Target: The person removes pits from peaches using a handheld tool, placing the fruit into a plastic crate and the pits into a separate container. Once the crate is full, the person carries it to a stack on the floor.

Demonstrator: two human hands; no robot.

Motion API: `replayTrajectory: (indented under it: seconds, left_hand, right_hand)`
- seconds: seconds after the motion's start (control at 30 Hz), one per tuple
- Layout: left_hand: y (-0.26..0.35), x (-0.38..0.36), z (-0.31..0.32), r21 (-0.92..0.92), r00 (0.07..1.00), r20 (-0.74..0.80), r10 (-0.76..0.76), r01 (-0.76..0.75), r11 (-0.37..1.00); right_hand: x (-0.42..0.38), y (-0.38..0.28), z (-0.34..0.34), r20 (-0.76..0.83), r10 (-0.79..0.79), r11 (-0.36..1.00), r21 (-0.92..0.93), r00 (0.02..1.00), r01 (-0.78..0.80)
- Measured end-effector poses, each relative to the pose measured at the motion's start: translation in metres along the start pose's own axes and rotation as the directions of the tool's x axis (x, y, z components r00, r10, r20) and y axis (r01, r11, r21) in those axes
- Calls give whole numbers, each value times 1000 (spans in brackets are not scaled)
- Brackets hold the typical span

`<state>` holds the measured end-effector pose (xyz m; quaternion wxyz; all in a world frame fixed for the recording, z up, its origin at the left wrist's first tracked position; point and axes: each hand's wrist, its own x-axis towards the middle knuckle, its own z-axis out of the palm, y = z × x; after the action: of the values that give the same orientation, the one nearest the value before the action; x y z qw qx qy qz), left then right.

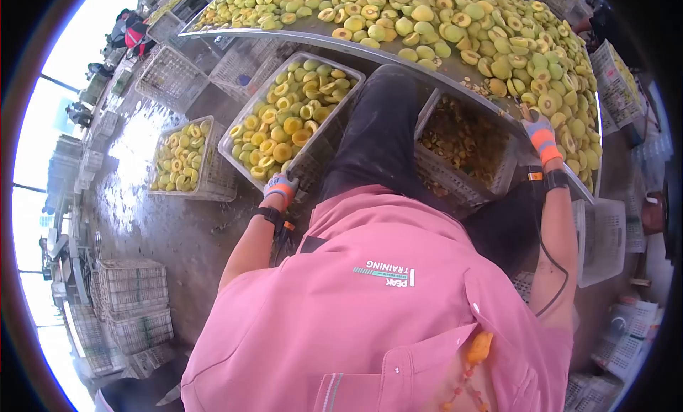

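Table [313,27], front: halved fruit [491,42] on top | large crate [327,133], left of leg [373,131]: fruit inside | small crate [219,159], farther left: fruit inside | crate stack [135,298]: left of torso [384,319]

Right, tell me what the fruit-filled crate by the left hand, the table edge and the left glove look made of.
Crate: probably plastic, pale and dull, judging by its moulded-looking, perforated sides.
Table edge: likely metal, smooth and grey, from its sheen.
Left glove: seemingly fabric, matte grey and orange; any weave is too small to tell.
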<state>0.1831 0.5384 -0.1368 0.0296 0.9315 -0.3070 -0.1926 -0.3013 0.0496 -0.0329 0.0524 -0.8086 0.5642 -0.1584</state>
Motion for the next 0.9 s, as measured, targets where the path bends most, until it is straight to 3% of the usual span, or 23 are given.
replayTrajectory:
  seconds: [0.1, 0.13, 0.17, 0.2, 0.23, 0.27, 0.3, 0.43, 0.5, 0.53, 0.57, 0.77, 0.8, 0.83, 0.9]
  left_hand:
    - [23, -4, -31, -128, 999, -27, 23, -26, 991]
    - [21, 11, -23, -144, 982, -171, 85, -110, 983]
    - [27, 17, -28, -212, 961, -249, 119, -174, 962]
    - [41, 24, -37, -337, 939, -312, 145, -252, 907]
    - [54, 38, -46, -471, 940, -323, 106, -257, 844]
    - [64, 54, -52, -695, 946, -315, 79, -287, 659]
    - [76, 67, -60, -863, 959, -282, 35, -270, 428]
    - [206, 20, -137, -758, 819, -493, 295, -570, 315]
    - [262, 3, -150, -760, 744, -515, 425, -626, 175]
    - [283, 3, -150, -656, 657, -539, 528, -720, 226]
    - [300, 3, -149, -536, 562, -539, 627, -803, 259]
    - [351, 9, -113, -327, 305, -434, 848, -930, 167]
    - [352, 10, -111, -303, 278, -444, 852, -941, 149]
    - [353, 11, -110, -279, 249, -452, 857, -951, 129]
    - [351, 17, -109, -526, 415, -341, 843, -828, 195]
  right_hand:
    - [19, 12, 14, 72, 51, 999, 16, 996, -52]
    - [19, 19, 20, 134, -146, 943, -281, 980, 178]
    - [21, 26, 27, 191, -335, 752, -536, 923, 384]
    - [10, 26, 21, 68, -485, 657, -630, 872, 414]
    - [11, 14, 11, 141, -244, 750, -600, 959, 279]
    - [16, 9, 11, -54, 243, 970, 25, 969, -242]
    - [11, -2, -3, -61, 282, 950, 158, 958, -270]
    - [28, -37, -11, 43, 315, 948, 21, 948, -317]
    - [37, -55, -1, 147, 225, 974, 6, 963, -228]
    - [45, -61, 5, 197, 177, 983, 5, 964, -182]
    - [54, -68, 11, 195, 173, 984, -3, 965, -176]
    - [90, -85, 48, 245, 187, 981, -99, 951, -168]
    - [89, -81, 50, 175, 121, 987, -129, 977, -99]
    - [86, -78, 40, 314, 154, 975, 108, 937, -196]
    - [78, -71, 12, 573, 103, 752, 490, 813, -440]
